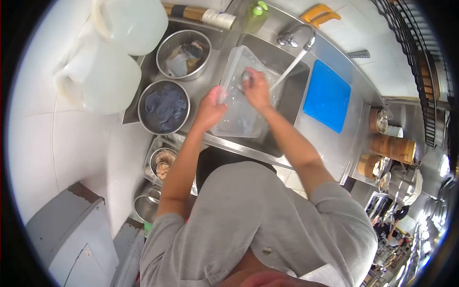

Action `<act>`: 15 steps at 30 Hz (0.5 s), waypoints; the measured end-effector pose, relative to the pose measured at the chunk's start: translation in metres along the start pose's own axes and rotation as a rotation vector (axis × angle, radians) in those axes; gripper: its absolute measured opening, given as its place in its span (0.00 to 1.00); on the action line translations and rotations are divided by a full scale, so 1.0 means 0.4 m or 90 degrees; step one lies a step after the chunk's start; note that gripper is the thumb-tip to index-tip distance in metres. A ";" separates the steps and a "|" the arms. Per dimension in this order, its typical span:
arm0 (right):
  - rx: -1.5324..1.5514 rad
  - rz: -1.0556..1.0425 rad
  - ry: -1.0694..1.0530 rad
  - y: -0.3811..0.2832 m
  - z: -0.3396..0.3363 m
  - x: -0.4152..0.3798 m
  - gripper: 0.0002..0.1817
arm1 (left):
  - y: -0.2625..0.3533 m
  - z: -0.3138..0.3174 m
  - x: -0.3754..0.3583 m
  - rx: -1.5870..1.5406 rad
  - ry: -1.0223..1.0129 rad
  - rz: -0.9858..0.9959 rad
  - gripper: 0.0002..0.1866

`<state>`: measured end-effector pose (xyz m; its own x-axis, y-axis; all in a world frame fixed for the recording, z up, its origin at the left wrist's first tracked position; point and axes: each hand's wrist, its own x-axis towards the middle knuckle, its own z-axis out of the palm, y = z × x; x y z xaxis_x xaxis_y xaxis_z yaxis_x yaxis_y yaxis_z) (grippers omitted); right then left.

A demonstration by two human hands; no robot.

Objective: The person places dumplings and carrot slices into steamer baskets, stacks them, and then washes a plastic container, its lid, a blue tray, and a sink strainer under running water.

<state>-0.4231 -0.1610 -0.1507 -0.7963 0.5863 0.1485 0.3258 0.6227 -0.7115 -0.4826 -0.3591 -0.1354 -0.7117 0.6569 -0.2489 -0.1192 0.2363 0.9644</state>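
A clear plastic food container (235,120) is tilted over the steel sink (290,117). My left hand (211,110) grips its left rim, thumb along the edge. Inside the container, my right hand (256,89) is closed round a small greyish thing (245,76), mostly hidden by the fingers, that looks like a scouring pad. Wet streaks and some suds show on the plastic. From the tap (289,39) a stream of water (289,71) runs down beside my right hand.
Left of the sink stand two steel bowls, one with dark grey cloth-like pieces (166,107), one with mixed scraps (184,58). A blue cutting board (328,95) lies to the right. A green-topped soap bottle (256,18) and large white jugs (103,79) are behind and left.
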 end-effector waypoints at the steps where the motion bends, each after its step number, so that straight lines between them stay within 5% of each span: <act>1: 0.031 -0.072 0.053 -0.021 0.043 -0.015 0.19 | 0.019 0.006 0.006 0.037 0.030 0.020 0.33; 3: 0.130 -0.168 0.049 -0.077 0.053 -0.066 0.19 | 0.073 0.003 0.013 0.117 0.094 0.056 0.31; 6: 0.254 -0.241 -0.021 -0.122 -0.018 -0.161 0.21 | 0.153 -0.041 -0.007 -0.093 0.059 0.025 0.35; 9: 0.276 0.108 0.030 -0.083 -0.053 -0.053 0.26 | 0.254 -0.019 -0.054 0.009 0.013 0.036 0.36; 10: 0.348 0.057 0.128 -0.104 -0.043 -0.018 0.30 | 0.264 -0.006 -0.062 0.030 0.032 0.054 0.33; 12: 0.396 -0.078 0.037 -0.193 -0.091 -0.028 0.28 | 0.275 0.028 -0.066 0.070 0.061 0.089 0.29; 15: 0.315 -0.169 0.102 -0.169 -0.110 -0.003 0.27 | 0.293 0.052 -0.100 -0.064 0.044 -0.031 0.30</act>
<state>-0.4217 -0.1810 -0.0723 -0.7182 0.5383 0.4410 -0.1827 0.4657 -0.8659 -0.4536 -0.3428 -0.0141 -0.7486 0.5950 -0.2925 -0.2213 0.1916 0.9562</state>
